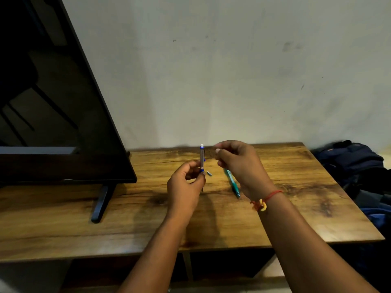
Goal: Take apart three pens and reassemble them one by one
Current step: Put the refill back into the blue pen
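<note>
Standing upright, blue pen [202, 157] pinched at base by left fingers [193, 167].

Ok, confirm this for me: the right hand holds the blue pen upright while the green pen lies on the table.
Not quite. The head view shows the left hand holding the blue pen upright. The green pen does lie on the table.
</note>
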